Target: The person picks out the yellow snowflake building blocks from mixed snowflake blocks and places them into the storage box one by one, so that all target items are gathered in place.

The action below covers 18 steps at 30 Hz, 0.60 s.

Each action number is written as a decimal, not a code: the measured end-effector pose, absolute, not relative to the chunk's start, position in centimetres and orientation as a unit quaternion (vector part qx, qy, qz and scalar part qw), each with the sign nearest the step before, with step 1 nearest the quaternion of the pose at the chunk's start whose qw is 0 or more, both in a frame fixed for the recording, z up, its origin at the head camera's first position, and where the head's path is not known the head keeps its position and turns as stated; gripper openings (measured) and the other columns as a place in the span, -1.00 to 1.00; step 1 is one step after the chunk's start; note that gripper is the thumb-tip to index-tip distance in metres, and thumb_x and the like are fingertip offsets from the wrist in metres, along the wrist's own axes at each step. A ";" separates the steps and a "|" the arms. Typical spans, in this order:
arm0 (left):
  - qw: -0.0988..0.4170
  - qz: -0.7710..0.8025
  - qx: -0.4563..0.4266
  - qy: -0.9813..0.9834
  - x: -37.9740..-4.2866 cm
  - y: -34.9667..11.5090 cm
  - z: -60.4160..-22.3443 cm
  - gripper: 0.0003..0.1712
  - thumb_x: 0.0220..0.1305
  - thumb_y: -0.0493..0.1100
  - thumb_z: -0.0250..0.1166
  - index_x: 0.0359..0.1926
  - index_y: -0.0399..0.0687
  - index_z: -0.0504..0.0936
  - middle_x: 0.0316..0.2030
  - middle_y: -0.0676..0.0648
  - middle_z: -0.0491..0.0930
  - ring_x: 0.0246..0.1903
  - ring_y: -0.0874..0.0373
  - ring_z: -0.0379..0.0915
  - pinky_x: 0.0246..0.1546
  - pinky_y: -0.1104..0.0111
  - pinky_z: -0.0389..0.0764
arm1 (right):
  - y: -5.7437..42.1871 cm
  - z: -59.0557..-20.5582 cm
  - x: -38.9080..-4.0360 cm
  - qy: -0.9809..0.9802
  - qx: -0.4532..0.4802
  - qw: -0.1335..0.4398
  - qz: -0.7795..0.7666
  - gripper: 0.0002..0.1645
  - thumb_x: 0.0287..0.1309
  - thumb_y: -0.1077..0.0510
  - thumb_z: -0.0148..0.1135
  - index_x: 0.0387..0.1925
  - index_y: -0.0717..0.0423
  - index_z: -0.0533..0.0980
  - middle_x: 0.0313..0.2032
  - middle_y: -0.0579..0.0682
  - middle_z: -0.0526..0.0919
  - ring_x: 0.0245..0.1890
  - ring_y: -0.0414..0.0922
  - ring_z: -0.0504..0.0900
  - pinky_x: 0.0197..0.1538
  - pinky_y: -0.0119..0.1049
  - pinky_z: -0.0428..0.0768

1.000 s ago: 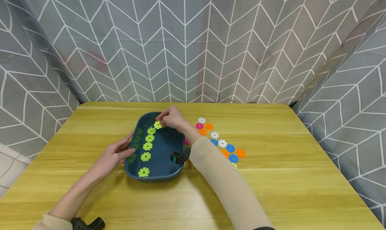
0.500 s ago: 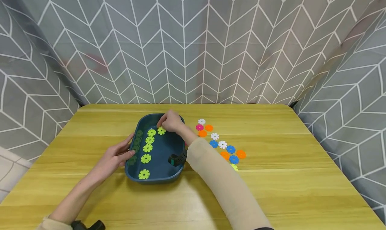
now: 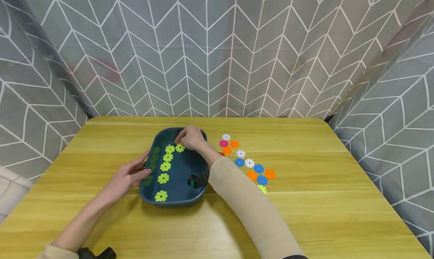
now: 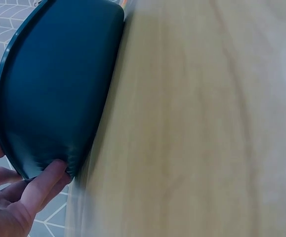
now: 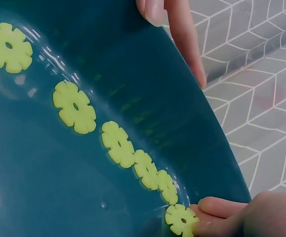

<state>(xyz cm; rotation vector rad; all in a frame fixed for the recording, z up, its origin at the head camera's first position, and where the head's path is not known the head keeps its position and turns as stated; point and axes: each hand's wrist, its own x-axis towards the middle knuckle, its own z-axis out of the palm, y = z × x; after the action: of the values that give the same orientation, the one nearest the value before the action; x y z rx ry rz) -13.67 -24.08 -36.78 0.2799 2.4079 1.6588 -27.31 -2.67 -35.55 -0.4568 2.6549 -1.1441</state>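
- Right grip (image 3: 191, 137) pinched a lime disc (image 5: 177, 219) in the blue tub (image 3: 183, 172), at the far end of the lime row (image 5: 118, 144).
- Right wrist view showed the pinch on the disc's edge; head view partly hid it.
- Left grip (image 3: 129, 174) held the tub's side; left wrist view showed fingers on the outer wall, hidden from head view.
- Only head view caught mixed-colour discs (image 3: 249, 163) on the table (image 3: 305, 213).
- Held disc sat lower than 1 s earlier.

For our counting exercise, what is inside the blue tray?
In the blue tray are six yellow-green notched discs: five in a row along its left side, a sixth touching the right hand. That hand covers part of the far right corner; anything beneath is hidden.
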 end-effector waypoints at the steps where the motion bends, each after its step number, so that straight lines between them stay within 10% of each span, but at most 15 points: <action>1: 0.102 0.559 0.093 0.818 -13.6 -24.1 -36.8 -0.22 0.51 -0.15 0.09 0.59 -0.08 -0.06 0.43 -0.48 0.14 0.23 -0.33 0.42 -0.09 0.34 0.69 | -2.7 -35.5 -27.2 0.902 -0.153 0.105 -0.390 -0.64 0.27 0.39 0.10 -0.21 0.06 0.78 -0.11 0.01 0.75 -0.40 -0.15 0.47 -0.48 -0.41 0.33; 18: 0.104 0.553 0.098 0.821 -13.7 -24.2 -36.7 -0.23 0.52 -0.19 0.07 0.59 -0.10 -0.08 0.43 -0.51 0.12 0.26 -0.35 0.38 -0.08 0.33 0.69 | -2.8 -35.4 -27.0 0.900 -0.138 0.087 -0.405 -0.63 0.25 0.42 0.10 -0.25 0.08 0.78 -0.16 -0.03 0.77 -0.17 -0.05 0.60 -0.43 -0.42 0.41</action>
<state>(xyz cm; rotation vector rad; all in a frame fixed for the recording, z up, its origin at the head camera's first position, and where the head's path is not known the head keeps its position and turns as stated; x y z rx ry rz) -13.70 -24.18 -36.68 0.2904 2.4206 1.6312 -27.03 -2.83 -35.42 -0.4100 2.6802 -1.2074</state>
